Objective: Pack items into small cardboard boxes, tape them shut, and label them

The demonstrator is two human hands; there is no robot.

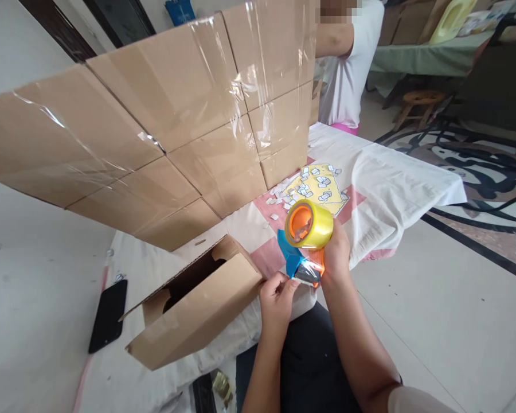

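Observation:
My right hand (337, 251) is closed round a tape dispenser (290, 252) with blue and orange parts. A wide roll of yellowish clear tape (321, 225) sits on it, its orange core facing me. At the dispenser's lower front, my left hand (276, 293) pinches the loose end of the tape between thumb and finger. Left of that hand, close to it, an open cardboard box (206, 310) rests on the table with its slot-like opening facing up. The dispenser's handle is mostly hidden by my right hand.
Stacked, taped cardboard boxes (206, 143) form a wall along the table's far side. A yellow printed sheet (318, 186) and paper scraps lie on the tablecloth (378, 189). A black phone (108, 315) is at the left. Behind the boxes stands a person in a white shirt (348, 80).

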